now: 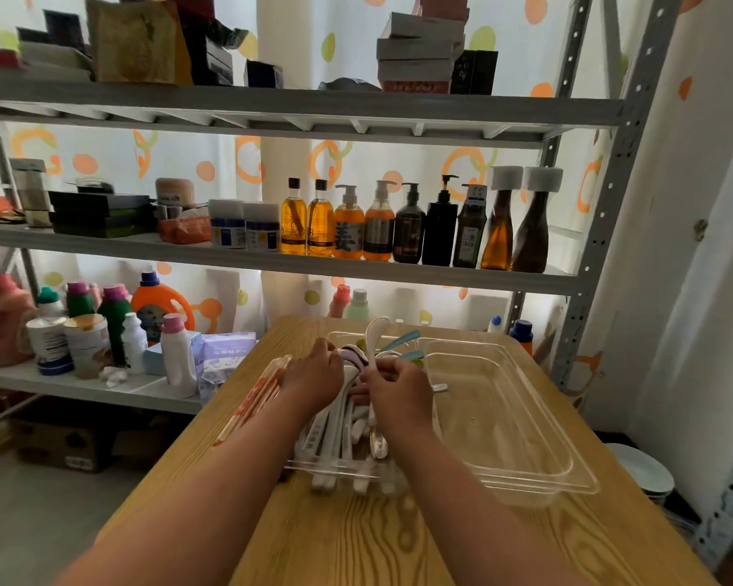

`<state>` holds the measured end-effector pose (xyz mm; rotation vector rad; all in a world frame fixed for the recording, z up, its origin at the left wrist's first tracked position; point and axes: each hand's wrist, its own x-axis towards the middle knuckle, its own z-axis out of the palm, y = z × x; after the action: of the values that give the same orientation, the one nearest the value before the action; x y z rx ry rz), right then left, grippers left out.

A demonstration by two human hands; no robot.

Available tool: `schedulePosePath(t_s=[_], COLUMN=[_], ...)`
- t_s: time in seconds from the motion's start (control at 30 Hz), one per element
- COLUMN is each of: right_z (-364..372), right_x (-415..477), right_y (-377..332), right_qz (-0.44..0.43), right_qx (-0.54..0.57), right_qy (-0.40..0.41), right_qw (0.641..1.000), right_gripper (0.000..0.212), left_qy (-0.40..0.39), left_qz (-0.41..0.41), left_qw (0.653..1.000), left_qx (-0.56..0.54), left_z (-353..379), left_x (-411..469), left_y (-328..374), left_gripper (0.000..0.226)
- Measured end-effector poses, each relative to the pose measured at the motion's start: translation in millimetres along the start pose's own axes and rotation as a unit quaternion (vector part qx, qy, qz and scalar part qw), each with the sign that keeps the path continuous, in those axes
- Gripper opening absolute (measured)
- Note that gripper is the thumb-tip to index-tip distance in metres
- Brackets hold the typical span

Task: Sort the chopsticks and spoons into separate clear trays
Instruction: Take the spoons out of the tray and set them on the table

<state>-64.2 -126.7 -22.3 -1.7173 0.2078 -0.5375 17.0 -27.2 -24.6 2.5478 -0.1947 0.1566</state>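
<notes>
Wooden table (356, 539) with two clear trays side by side. The left tray (335, 470) holds a mixed pile: white-handled spoons (326, 433), a purple spoon (353, 356) and teal handles (403, 337) at the far end. The right tray (525, 463) touches or sits just beside the left one.

The right hand (398, 393) is over the left tray, fingers curled round the handle of a white spoon (375, 332). The spoon is upright, bowl up, above the pile. The left hand (314, 374) is palm down on the far left part of the pile with fingers bent into the spoons. Cannot tell if it grips anything.

A bundle of chopsticks (254, 401) in red-printed wrappers lies on the table just left of the left hand and outside both trays, angled toward the near-left edge.

Behind the table is a grey metal shelf rack (271, 264) with a row of pump bottles (398, 226) on the middle shelf and detergent bottles (161, 306) lower left.
</notes>
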Motion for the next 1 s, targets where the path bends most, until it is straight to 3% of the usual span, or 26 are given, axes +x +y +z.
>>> schedulePosePath(t_s=[0.13,0.4,0.47,0.67,0.8,1.0], right_z=[-31.3,-116.5,-137.9,-193.7,-209.5,-217.8], right_x=[10.3,36.1,42.1,60.4,68.5,79.4], right_y=[-12.6,0.6,7.3,33.6,53.6,84.0], right_qz=[-0.039,-0.05,-0.036,0.053,0.08,0.09], right_qx=[-0.007,-0.07,-0.083,-0.06,-0.069,-0.163], right_qy=[0.03,0.133,0.151,0.201,0.196,0.149], right_qw=[0.999,0.987,0.984,0.976,0.975,0.971], right_gripper=[0.005,0.007,0.012,0.013,0.016,0.019], left_qy=[0.108,0.115,0.077,-0.149,-0.19,-0.258], left_qz=[0.065,0.218,0.241,0.28,0.299,0.266], left_qw=[0.989,0.968,0.967,0.942,0.905,0.9], left_qx=[-0.076,-0.049,-0.033,0.107,0.234,0.23], left_z=[6.7,46.5,55.4,82.6,92.8,106.3], left_x=[-13.3,-33.5,-33.4,-26.9,-24.3,-26.2], left_y=[38.0,113.9,124.3,146.0,154.6,158.1], left_gripper=[0.027,0.025,0.027,0.042,0.047,0.048])
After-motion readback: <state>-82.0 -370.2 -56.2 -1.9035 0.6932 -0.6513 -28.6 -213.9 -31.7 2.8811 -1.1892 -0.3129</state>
